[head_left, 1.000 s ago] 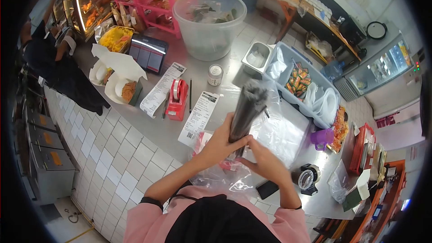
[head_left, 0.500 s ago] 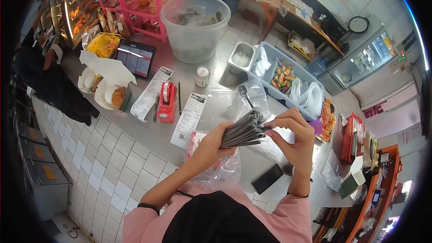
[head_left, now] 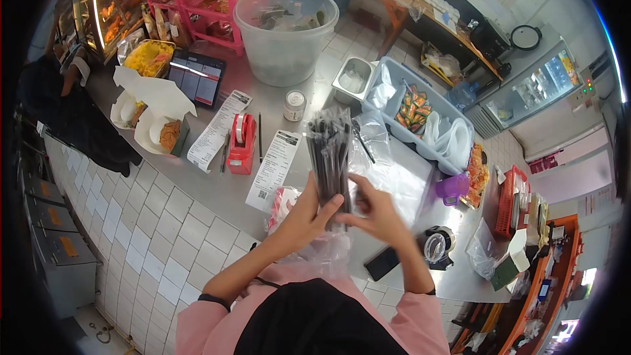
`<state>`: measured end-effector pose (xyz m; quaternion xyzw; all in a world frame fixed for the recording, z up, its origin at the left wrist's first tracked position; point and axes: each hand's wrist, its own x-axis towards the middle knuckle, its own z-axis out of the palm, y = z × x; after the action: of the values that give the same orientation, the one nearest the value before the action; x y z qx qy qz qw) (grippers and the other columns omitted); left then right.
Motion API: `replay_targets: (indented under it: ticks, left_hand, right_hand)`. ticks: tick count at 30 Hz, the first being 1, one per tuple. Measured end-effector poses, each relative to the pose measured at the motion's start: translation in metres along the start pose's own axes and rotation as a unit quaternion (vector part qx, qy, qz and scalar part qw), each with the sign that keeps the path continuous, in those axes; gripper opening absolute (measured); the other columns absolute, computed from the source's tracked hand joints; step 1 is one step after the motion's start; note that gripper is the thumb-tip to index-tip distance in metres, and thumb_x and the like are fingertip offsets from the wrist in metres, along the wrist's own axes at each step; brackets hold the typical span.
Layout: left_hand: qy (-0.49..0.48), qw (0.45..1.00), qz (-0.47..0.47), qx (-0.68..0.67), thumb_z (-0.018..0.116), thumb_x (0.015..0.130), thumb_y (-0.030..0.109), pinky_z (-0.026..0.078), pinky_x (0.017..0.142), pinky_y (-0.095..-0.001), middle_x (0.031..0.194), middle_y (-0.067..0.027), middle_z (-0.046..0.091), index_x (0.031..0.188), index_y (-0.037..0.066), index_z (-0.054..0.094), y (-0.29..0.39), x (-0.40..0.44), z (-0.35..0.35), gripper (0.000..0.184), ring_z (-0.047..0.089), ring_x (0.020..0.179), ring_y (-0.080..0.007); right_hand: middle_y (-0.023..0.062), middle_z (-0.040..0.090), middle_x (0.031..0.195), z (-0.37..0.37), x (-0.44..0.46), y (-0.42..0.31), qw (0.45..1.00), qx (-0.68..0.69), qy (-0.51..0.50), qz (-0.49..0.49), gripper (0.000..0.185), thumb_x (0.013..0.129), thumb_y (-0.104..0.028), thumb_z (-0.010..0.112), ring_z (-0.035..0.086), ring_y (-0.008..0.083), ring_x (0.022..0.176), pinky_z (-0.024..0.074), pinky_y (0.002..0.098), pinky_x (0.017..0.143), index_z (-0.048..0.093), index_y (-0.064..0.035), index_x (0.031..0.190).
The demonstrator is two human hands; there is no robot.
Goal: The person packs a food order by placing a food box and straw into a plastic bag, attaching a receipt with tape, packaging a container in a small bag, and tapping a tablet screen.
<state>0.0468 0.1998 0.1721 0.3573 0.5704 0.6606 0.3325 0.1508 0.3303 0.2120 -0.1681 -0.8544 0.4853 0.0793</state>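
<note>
Evidently clasping dark straws [head_left: 330, 161] in the left hand [head_left: 307, 213]; cannot tell if pinching near ends with the right hand [head_left: 373, 212]. Could spill from clear plastic [head_left: 332, 121] if held loosely.

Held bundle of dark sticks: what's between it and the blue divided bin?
In the head view, clear plastic lies between them, with a thin dark stick; whether on or inside it, I can't tell.

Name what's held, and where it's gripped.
A bundle of thin dark sticks: the left hand grips its lower part; whether the right hand grips too is unclear.
</note>
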Motion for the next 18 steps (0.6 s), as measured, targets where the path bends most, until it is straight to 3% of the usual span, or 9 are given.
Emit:
replay_targets:
  ticks: [4,5,6,8,9,11,13,16,18]
  left_hand:
    - [-0.053,0.997,-0.004,0.056,0.045,0.09,0.033,0.026,0.1,-0.0366,0.128,-0.0231,0.033,0.134,-0.003,0.015,0.015,-0.008,-0.018,0.064,0.034,0.122,-0.0326]
    - [-0.047,0.986,0.007,0.161,0.053,0.084,0.04,0.025,0.102,-0.0384,0.132,-0.0208,0.03,0.137,0.003,0.017,0.025,-0.017,-0.024,0.074,0.029,0.126,-0.0344]
    - [-0.049,0.985,0.002,0.163,0.053,0.084,0.04,0.025,0.102,-0.0384,0.132,-0.0208,0.03,0.137,0.003,0.017,0.037,-0.026,-0.031,0.074,0.029,0.126,-0.0344]
    - [-0.158,0.931,-0.011,0.328,0.067,0.073,0.036,0.024,0.103,-0.04,0.136,-0.0184,0.027,0.135,0.009,0.026,0.055,-0.047,-0.043,0.08,0.023,0.128,-0.0342]
    - [-0.162,0.931,-0.011,0.328,0.067,0.073,0.036,0.024,0.103,-0.04,0.136,-0.0184,0.027,0.135,0.009,0.026,0.052,-0.058,-0.048,0.08,0.023,0.128,-0.0342]
    - [-0.075,0.956,-0.024,0.283,0.073,0.066,0.033,0.032,0.098,-0.04,0.13,-0.0164,0.033,0.13,0.01,0.036,0.042,-0.081,-0.052,0.077,0.033,0.121,-0.0348]
    - [-0.058,0.956,-0.046,0.282,0.073,0.066,0.028,0.035,0.095,-0.0384,0.124,-0.0159,0.039,0.124,0.009,0.042,0.034,-0.095,-0.053,0.068,0.039,0.115,-0.0338]
    - [-0.073,0.951,-0.114,0.278,0.07,0.069,0.019,0.04,0.087,-0.0346,0.107,-0.0142,0.05,0.11,0.006,0.051,0.006,-0.108,-0.064,0.048,0.049,0.101,-0.0311]
    - [-0.118,0.943,-0.158,0.269,0.068,0.07,0.016,0.042,0.083,-0.0322,0.097,-0.0129,0.054,0.102,0.004,0.054,0.002,-0.112,-0.066,0.036,0.053,0.093,-0.0294]
  right_hand:
    - [-0.0022,0.044,0.051,-0.006,0.026,0.032,0.994,0.037,0.1,0.022,0.029,0.072,-0.023,0.07,0.038,0.0034,0.046,0.0293,0.0231,0.04,0.059,-0.004,0.091]
    - [-0.0029,0.048,0.053,-0.019,0.041,0.072,0.989,0.023,0.142,0.016,0.027,0.073,-0.023,0.069,0.043,0.0034,0.048,0.0314,0.0221,0.041,0.06,-0.0021,0.086]
    - [-0.0009,0.053,0.055,-0.044,0.055,0.064,0.981,0.0,0.188,0.05,0.028,0.075,-0.024,0.067,0.049,0.0046,0.051,0.035,0.0222,0.043,0.061,-0.0008,0.089]
    - [0.0062,0.062,0.07,-0.092,0.093,0.118,0.961,0.04,0.275,0.002,0.032,0.079,-0.028,0.062,0.057,0.0126,0.061,0.0443,0.0264,0.057,0.061,-0.0003,0.096]
    - [0.0089,0.063,0.073,-0.121,0.111,0.144,0.96,-0.039,0.272,0.046,0.035,0.079,-0.03,0.062,0.059,0.0162,0.064,0.0452,0.0284,0.06,0.061,0.0,0.097]
    - [0.0116,0.063,0.077,-0.164,0.127,0.196,0.95,-0.124,0.272,0.093,0.039,0.079,-0.033,0.061,0.061,0.0197,0.066,0.0461,0.0304,0.062,0.06,0.0003,0.098]
    - [0.0175,0.063,0.082,-0.185,0.134,0.243,0.899,-0.258,0.265,0.235,0.041,0.079,-0.036,0.059,0.062,0.0258,0.073,0.0462,0.0335,0.065,0.061,0.0013,0.096]
    - [0.0211,0.062,0.082,-0.185,0.129,0.259,0.911,-0.305,0.256,0.11,0.037,0.079,-0.035,0.058,0.061,0.0323,0.078,0.0455,0.0365,0.066,0.063,0.0003,0.09]
    - [0.0195,0.055,0.08,-0.153,0.117,0.169,0.95,-0.218,0.208,0.077,0.025,0.083,-0.023,0.054,0.056,0.0329,0.076,0.0437,0.0377,0.067,0.063,-0.0005,0.085]
